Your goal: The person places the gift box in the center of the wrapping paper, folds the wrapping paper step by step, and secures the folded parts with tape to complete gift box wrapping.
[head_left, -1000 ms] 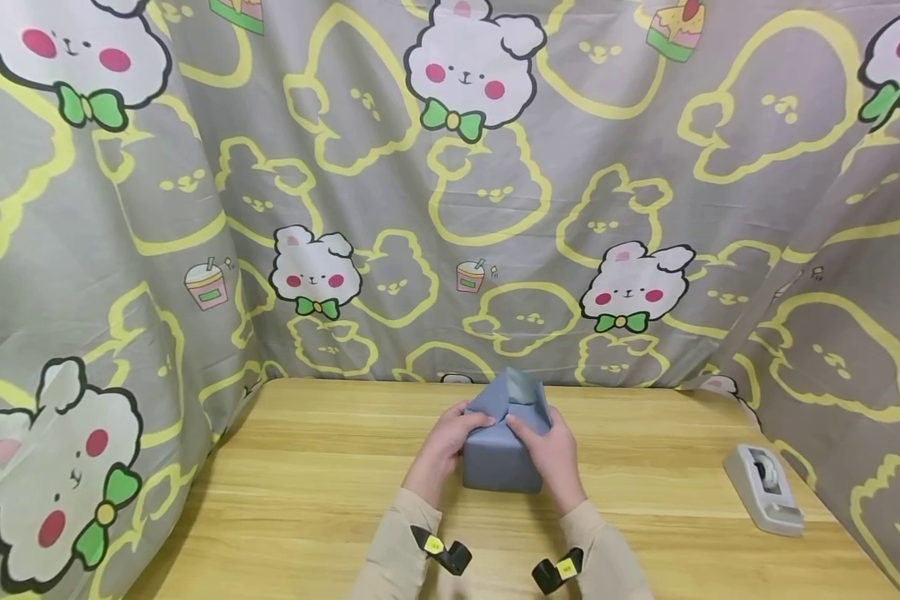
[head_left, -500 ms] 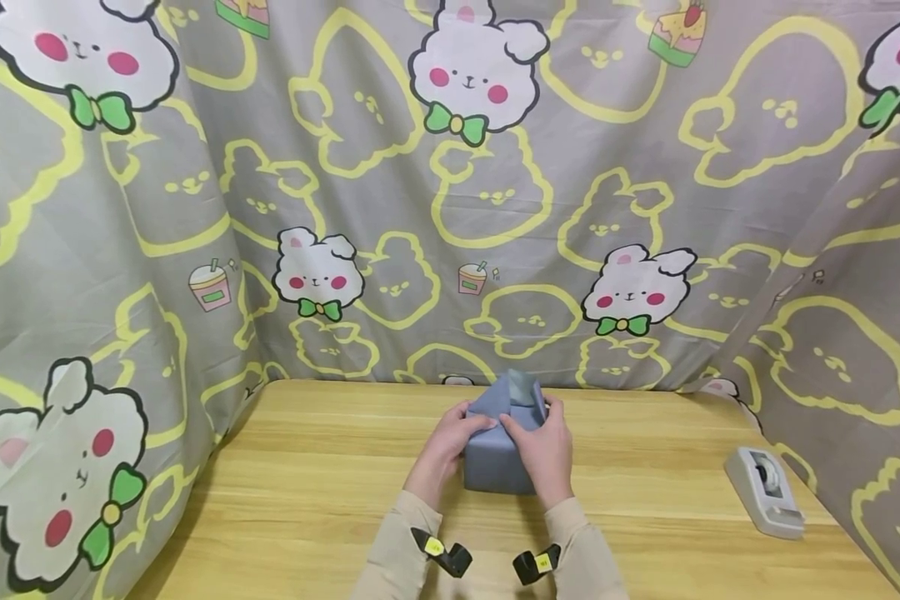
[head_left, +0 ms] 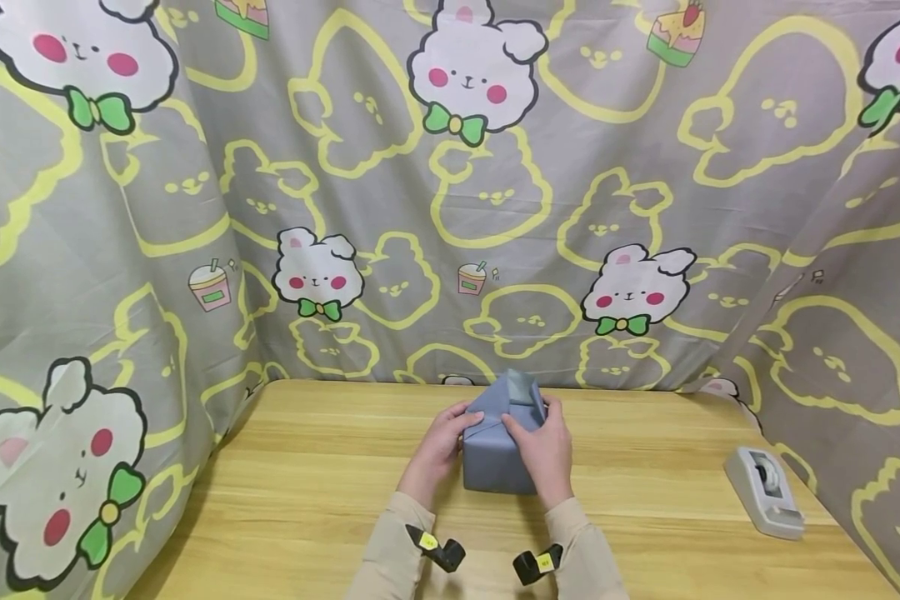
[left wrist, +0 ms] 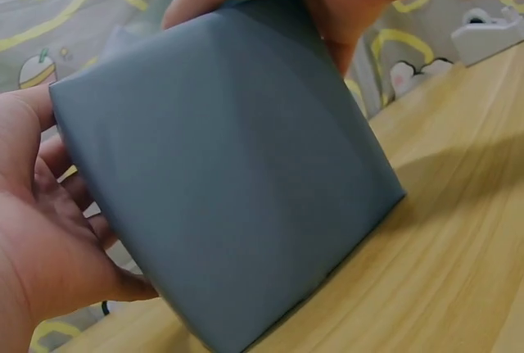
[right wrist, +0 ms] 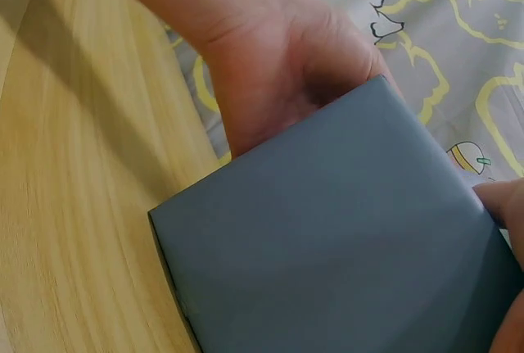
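Observation:
A box wrapped in blue-grey paper (head_left: 498,464) stands on the table between my two hands. A pointed paper flap (head_left: 492,398) is folded over its top, and other paper edges stand up at the back right, showing a paler inside. My left hand (head_left: 441,446) grips the box's left side, with the thumb on the top near the fold. Around the right side curls my right hand (head_left: 549,454), its thumb pressing on the top beside the folded flap. In the left wrist view, the smooth front face (left wrist: 229,165) hides part of the fingers.
A grey tape dispenser (head_left: 765,492) with a roll of tape sits on the right of the wooden table (head_left: 307,483). Patterned curtains (head_left: 390,208) with rabbit faces hang behind the table and at both sides. Small black devices are strapped to both wrists.
My right hand has shifted left, its thumb now farther over the box top. The left thumb has drawn back a little to the left, uncovering more of the fold.

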{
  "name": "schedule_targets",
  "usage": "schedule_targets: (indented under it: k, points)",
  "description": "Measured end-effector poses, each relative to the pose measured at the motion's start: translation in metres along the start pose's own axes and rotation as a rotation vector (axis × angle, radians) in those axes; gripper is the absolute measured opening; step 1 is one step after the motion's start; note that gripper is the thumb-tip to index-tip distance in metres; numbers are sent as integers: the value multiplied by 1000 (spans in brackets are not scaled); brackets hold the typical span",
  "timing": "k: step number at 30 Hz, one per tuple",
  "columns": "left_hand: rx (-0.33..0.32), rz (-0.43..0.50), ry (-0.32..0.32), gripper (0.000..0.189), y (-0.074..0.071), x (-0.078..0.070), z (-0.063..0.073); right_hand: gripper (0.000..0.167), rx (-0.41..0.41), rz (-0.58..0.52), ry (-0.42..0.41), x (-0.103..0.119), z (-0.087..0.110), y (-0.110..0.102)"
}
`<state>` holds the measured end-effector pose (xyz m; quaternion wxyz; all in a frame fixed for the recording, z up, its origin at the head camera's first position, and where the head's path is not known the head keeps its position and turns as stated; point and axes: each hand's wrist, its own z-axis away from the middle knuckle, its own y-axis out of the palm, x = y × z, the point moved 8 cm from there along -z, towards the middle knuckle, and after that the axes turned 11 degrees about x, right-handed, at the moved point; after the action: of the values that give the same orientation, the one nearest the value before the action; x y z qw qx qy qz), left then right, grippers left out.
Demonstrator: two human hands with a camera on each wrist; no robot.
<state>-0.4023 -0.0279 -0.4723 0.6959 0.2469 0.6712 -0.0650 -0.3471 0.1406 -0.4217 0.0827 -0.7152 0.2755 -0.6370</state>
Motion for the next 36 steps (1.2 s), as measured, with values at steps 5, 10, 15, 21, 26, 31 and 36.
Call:
schedule_targets:
  k: [5, 10, 15, 21, 26, 31, 36]
  points:
    - [-33, 13, 32, 17, 1, -2, -2, 71, 1, -18, -11, 0, -1, -1]
    - [-86, 16, 59, 17, 4, -5, -3, 68, -28, -12, -14, -1, 0, -3]
    - [-140, -20, 34, 31, 6, -7, -3, 67, -37, 19, -14, -1, 0, -4]
    - [-159, -80, -19, 45, 3, -8, -3, 64, -41, 48, -22, 0, 1, -3]
    - [-97, -136, -37, 37, 2, -12, -8, 65, -49, 60, -22, 1, 1, -4]
    - [36, -199, -87, 15, 3, -12, -15, 64, -40, 71, -19, 2, 1, -3]
    - [142, -206, -88, 12, 3, -10, -21, 63, -44, 76, -34, 3, 2, -3]
